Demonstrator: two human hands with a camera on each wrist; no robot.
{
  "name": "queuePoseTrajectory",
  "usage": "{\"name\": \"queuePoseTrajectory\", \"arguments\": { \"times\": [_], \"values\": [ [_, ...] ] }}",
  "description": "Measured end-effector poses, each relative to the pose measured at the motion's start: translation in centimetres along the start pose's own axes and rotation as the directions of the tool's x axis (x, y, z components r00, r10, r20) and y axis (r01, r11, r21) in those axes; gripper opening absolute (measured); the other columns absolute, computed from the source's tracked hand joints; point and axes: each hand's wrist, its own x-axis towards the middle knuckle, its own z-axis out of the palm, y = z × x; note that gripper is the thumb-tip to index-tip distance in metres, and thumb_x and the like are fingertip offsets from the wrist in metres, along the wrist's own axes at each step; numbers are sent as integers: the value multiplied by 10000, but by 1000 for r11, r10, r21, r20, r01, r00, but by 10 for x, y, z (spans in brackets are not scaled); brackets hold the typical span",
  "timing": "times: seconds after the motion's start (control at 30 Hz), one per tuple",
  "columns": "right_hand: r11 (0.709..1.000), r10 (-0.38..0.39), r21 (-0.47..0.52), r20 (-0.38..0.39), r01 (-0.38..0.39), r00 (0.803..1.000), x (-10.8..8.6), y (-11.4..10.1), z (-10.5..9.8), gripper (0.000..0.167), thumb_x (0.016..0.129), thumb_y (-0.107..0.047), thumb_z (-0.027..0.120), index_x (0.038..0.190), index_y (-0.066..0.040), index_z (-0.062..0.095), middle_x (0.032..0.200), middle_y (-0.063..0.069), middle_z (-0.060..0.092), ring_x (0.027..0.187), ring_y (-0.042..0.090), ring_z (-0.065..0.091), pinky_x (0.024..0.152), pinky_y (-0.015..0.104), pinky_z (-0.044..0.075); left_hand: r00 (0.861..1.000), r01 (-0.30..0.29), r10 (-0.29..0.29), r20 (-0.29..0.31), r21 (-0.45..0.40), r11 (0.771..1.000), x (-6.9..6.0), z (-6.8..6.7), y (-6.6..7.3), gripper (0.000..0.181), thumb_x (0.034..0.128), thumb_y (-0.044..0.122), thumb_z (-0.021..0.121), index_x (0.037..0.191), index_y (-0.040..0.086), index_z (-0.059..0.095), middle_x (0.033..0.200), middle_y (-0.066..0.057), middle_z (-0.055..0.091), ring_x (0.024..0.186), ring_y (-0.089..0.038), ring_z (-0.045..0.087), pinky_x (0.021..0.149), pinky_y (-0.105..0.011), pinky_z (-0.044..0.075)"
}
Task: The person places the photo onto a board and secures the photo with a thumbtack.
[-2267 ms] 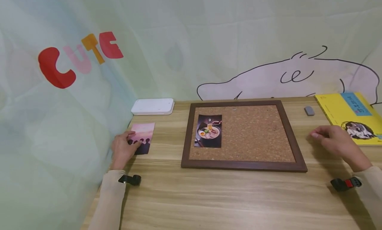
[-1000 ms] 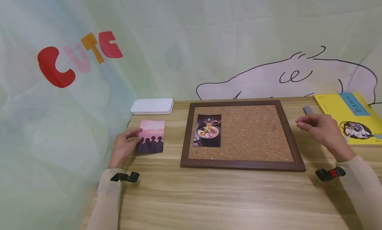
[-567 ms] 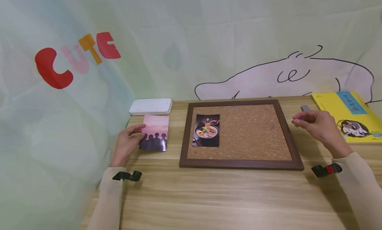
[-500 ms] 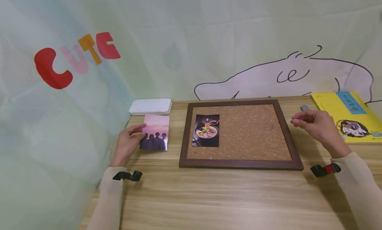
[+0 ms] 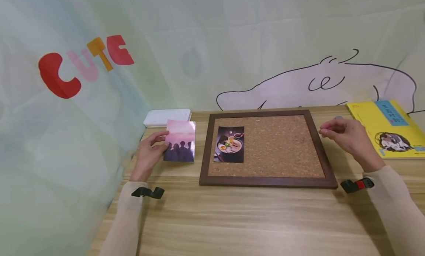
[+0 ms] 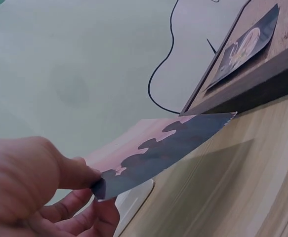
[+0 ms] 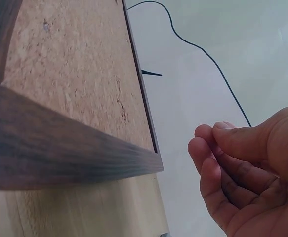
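My left hand (image 5: 151,152) pinches a photo print (image 5: 180,147) by its left edge between thumb and fingers. The print shows dark silhouettes under a pink sky. In the left wrist view the print (image 6: 153,158) is held above the table and bends slightly. My right hand (image 5: 352,139) hovers at the right side of a brown-framed cork board (image 5: 285,149). Its fingers are loosely curled, the thumb tip touches the index finger, and nothing shows between them. On the board's left part lies a ramen photo (image 5: 230,145) with a small shiny tack near its top.
A white case (image 5: 162,117) stands at the back left, partly behind the raised print. A yellow book (image 5: 391,128) lies at the right; a small grey block (image 5: 338,117) is mostly hidden behind my right hand. Printed cloth walls bound the wooden table (image 5: 249,219) behind and at left.
The pink print, first flat on the table under my left hand, has been gripped, lifted and moved rightward toward the board. My right hand has moved left, toward the board's right edge.
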Motion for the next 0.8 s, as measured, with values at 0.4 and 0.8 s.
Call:
{"name": "queuePoseTrajectory", "arguments": {
  "times": [0.4,0.8],
  "values": [
    [999,23,34,14,-23,1000,3,-7,1,346,1060,-338,686,1212,-30,728,884,-220,742,832,-42,666,699,193,491,998,-56,59,28,-106,993,2,15,13,431,1030,76,668,1452,160,660,1367,-139,614,849,-86,655,774,-166,584],
    [999,44,18,2,-44,999,8,-14,8,351,1066,-322,673,1250,-27,720,1104,132,801,855,-33,633,731,159,493,994,-80,89,64,-127,989,7,33,29,418,1037,80,671,1445,171,664,1363,-135,608,898,-129,664,804,-183,605]
  ]
}}
